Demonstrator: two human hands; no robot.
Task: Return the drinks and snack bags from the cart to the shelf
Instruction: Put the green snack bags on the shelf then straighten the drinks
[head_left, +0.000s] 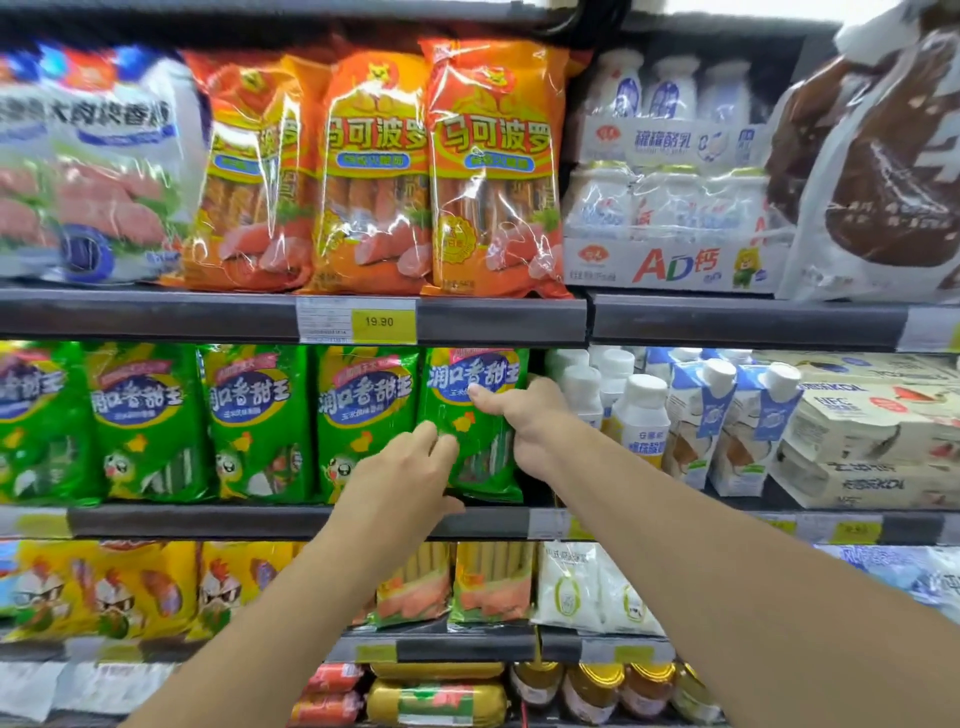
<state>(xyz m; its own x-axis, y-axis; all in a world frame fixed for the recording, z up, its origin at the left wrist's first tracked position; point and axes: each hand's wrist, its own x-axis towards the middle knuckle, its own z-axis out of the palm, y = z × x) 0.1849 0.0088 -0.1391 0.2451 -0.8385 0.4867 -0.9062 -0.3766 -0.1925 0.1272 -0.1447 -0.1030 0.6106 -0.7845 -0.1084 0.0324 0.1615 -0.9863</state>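
Green snack bag (470, 415) upright at row's 3 o'clock end on middle shelf (311, 521); right hand (524, 415) pinches its edge, left hand (410, 467) spread, apparently touching it; early release could tip it forward.

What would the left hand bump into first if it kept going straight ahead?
Probably the green snack bag: the left hand points up and forward with its fingertips already at the bag's lower front. Contact looks likely, though depth is unclear.
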